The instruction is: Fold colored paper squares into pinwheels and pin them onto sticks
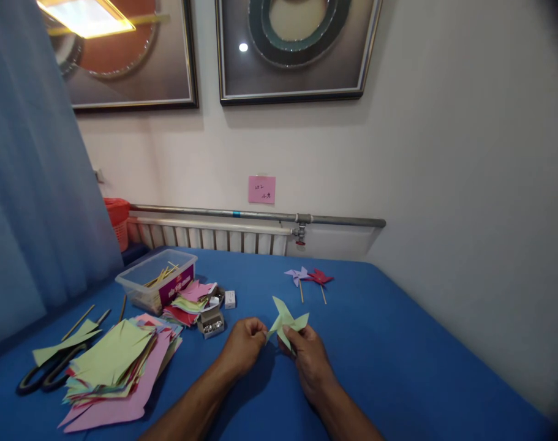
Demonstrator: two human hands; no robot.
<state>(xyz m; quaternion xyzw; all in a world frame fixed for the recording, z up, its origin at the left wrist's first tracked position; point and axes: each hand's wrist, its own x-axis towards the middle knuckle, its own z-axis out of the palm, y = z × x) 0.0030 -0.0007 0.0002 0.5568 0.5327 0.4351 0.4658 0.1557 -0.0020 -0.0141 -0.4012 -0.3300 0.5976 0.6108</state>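
Observation:
A pale green paper pinwheel (285, 320) is held up between my two hands above the blue table. My right hand (310, 358) grips it from the right, its thumb pressed on the paper near the middle. On the other side my left hand (247, 342) pinches at the tip of one blade, its fingers closed together. Whether a pin or stick is in the pinwheel cannot be made out. Farther back lie a lilac pinwheel (297, 275) and a red pinwheel (320, 277), each on a thin wooden stick.
At the left are a stack of cut paper squares (116, 349), black-handled scissors (53, 370) and a clear plastic box (138, 294) of wooden sticks. Small open boxes of pins (213, 326) sit beside more coloured paper (191, 300). A wall and radiator (214, 237) border the blue table (398, 367).

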